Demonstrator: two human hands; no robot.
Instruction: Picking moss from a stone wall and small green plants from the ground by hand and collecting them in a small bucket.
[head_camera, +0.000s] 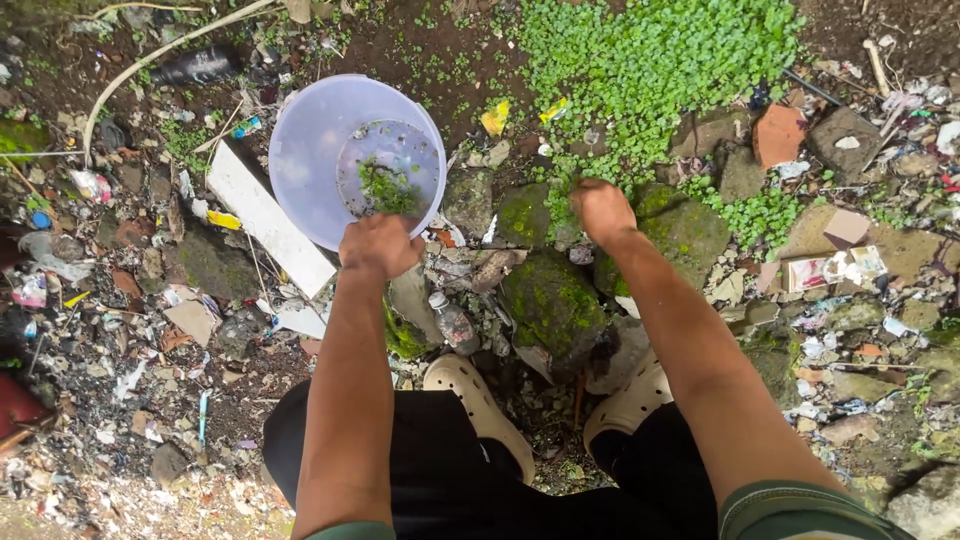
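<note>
Hands (380, 245) (602, 210) reach bucket (310, 160) and, seemingly, greens (650, 60) past mossy stones (550, 300).

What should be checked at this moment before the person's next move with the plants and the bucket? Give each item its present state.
1. Left hand at the rim of the pale plastic bucket: ok; whether it grips or only rests on it: cannot tell.
2. Bucket holds some picked greens: ok.
3. Right hand down at the edge of the small-leaved green patch: ok.
4. Right hand closed on leaves: cannot tell.
5. Footing: both light shoes planted among mossy stones: ok, though moss may be slippery.
</note>
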